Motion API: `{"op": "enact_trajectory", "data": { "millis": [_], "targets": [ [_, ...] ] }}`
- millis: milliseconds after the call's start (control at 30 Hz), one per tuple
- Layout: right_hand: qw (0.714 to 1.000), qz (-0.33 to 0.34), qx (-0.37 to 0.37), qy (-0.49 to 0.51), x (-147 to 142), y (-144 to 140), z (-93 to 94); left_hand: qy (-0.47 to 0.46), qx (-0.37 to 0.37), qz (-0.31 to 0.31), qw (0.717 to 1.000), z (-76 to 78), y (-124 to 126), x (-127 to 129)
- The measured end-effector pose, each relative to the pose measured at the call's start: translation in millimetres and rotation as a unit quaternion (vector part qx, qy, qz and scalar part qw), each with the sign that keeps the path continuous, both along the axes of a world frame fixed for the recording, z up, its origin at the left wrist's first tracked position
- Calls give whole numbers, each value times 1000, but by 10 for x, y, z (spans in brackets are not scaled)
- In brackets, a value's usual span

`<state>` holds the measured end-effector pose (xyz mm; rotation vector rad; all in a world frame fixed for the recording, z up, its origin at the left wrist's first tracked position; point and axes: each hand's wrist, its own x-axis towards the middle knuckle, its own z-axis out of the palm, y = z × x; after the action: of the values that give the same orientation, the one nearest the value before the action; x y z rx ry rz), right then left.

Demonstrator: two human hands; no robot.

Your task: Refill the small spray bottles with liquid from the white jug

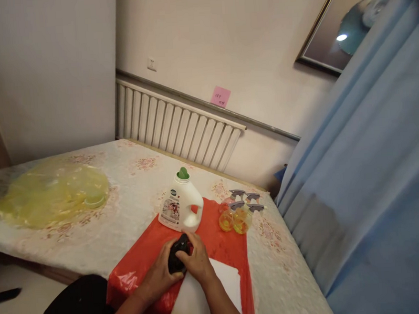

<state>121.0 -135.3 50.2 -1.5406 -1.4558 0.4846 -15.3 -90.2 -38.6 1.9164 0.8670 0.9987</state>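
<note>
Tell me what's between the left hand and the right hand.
The head view shows a black, rounded object between the left hand and the right hand, held by both, over the red sheet.

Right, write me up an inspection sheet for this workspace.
Surface: floral cloth, partly covered by red plastic.
Job's things: dark object, identity unclear; white jug standing just beyond it, green piece at its neck.
Clutter: yellow plastic at left; round yellowish containers right of the jug; white sheet beside the right forearm.
Hands: left hand and right hand both hold the dark object.
Cables: nothing seen.
Surroundings: radiator, wall socket, pink note, framed picture, blue curtain.
</note>
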Motion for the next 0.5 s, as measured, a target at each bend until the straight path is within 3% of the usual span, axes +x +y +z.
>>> {"op": "enact_trajectory", "data": {
  "millis": [133, 367, 500],
  "targets": [
    [999, 35, -1, -7, 68, -15, 43, 6, 6, 13, 1000, -6, 7, 8],
    [998, -56, -6, 11, -49, 45, -47, 13, 8, 12, 1000, -18, 9, 3],
    [999, -49, -1, 5, -56, 20, -12, 5, 12, 10, 1000, -43, 22, 3]
  ]
}}
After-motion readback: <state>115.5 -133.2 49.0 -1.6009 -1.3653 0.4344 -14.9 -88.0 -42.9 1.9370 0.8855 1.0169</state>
